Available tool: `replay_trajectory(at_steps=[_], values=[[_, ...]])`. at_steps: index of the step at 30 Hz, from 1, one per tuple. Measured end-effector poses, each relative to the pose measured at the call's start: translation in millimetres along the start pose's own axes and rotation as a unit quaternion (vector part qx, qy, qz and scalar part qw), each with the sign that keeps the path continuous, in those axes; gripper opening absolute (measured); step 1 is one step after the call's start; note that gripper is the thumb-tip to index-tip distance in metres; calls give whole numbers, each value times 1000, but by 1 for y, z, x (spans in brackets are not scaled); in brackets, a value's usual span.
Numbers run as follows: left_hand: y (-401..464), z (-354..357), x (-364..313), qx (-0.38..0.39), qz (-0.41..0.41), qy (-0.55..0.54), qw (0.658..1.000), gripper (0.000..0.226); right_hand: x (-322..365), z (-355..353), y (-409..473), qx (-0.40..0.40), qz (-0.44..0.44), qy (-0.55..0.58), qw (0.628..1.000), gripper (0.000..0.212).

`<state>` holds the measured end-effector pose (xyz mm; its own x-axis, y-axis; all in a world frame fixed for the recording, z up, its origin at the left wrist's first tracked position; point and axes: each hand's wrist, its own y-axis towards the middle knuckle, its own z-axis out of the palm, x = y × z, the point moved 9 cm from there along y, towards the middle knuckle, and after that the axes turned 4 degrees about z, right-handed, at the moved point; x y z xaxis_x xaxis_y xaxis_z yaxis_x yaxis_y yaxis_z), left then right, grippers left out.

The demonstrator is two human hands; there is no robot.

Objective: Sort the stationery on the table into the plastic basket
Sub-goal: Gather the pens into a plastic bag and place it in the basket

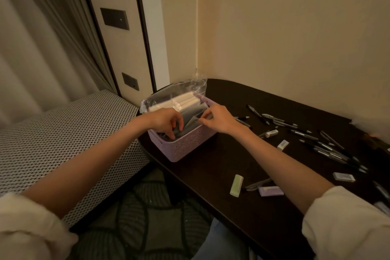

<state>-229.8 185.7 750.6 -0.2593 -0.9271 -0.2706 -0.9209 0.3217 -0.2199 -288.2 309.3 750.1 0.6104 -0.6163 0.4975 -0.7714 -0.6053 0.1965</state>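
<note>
Partly, left hand (166, 121) fingers vanish inside the basket (185, 148).

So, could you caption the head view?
Both hands arrange grey packets inside the lilac basket; pens await.

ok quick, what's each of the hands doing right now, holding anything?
Left hand: fingers curled down inside the purple basket, gripping a grey packet.
Right hand: pinching the edge of the same grey packet over the basket.
</note>
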Motion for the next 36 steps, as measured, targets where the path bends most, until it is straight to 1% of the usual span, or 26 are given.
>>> replay_trajectory(at_steps=[4,6,8,9,10,11,13,14,16,19,20,22,25,29,33,36], values=[[-3,3,-3,21,3,-15,1000,34,1,1,-1,26,-19,-40,999,19],[-4,4,-3,34,1,-27,999,32,4,-3,-8,39,-37,-40,998,23],[-7,3,-4,42,-5,-59,997,22,7,-11,-17,34,-36,-25,998,23],[-8,0,-5,31,-8,-78,996,17,8,-17,-23,22,-27,-19,999,23],[-8,-5,-8,-2,-7,-78,997,14,6,-25,-30,3,-16,-16,1000,24],[-8,-14,-11,-57,-4,-54,997,14,4,-34,-36,-21,-3,-14,1000,25],[-9,-27,-25,-179,7,-4,984,22,-9,-50,-46,-65,29,-14,997,29],[-11,-29,-35,-226,20,-1,974,25,-17,-57,-52,-80,47,-13,996,30],[-10,-28,-58,-285,63,-28,956,25,-34,-67,-67,-99,89,-4,991,35],[-2,-22,-92,-325,144,-91,930,19,-56,-80,-101,-119,140,10,983,39],[4,-18,-102,-330,154,-109,925,19,-63,-83,-115,-128,153,11,980,39],[18,-5,-118,-332,144,-140,922,21,-82,-87,-146,-146,184,9,972,39],[40,22,-150,-296,131,-159,933,21,-117,-92,-200,-163,244,10,956,41],[62,50,-197,-234,166,-181,941,23,-160,-107,-264,-184,325,9,928,41],[83,62,-239,-214,214,-184,935,24,-192,-136,-311,-219,379,-23,899,37],[108,66,-263,-191,234,-162,939,24,-218,-155,-327,-218,409,-62,884,37]])
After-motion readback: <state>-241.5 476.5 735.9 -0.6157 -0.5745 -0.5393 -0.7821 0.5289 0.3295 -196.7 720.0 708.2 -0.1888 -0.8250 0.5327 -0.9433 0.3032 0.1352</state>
